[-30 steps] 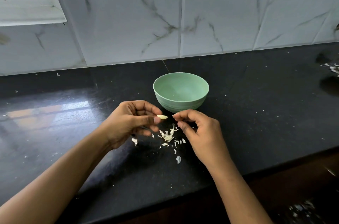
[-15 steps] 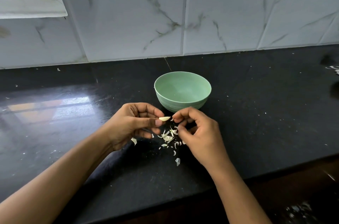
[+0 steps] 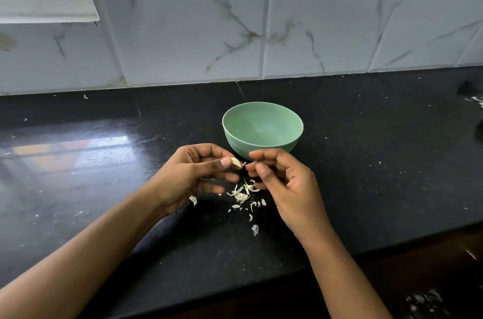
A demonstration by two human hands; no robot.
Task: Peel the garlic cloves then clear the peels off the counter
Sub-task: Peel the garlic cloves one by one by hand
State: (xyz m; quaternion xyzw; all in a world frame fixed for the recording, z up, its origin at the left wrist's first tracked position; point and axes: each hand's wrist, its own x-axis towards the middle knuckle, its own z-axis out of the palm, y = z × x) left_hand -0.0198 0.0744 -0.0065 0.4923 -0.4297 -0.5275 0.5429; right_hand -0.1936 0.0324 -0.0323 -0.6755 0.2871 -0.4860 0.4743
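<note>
Currently: your left hand [image 3: 193,175] pinches the small pale garlic clove [image 3: 236,162], tip toward your right hand [image 3: 285,183], whose fingers pick at it before the green bowl [image 3: 262,133].

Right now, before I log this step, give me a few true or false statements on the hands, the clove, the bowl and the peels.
1. The left hand pinches a garlic clove. True.
2. The green bowl is full of peels. False: no peels show inside it.
3. The peels lie on the black counter between the hands. True.
4. The right hand rests flat on the counter. False: it is raised, fingertips at the clove's tip.
5. The bowl is tipped on its side. False: it stands upright.
</note>
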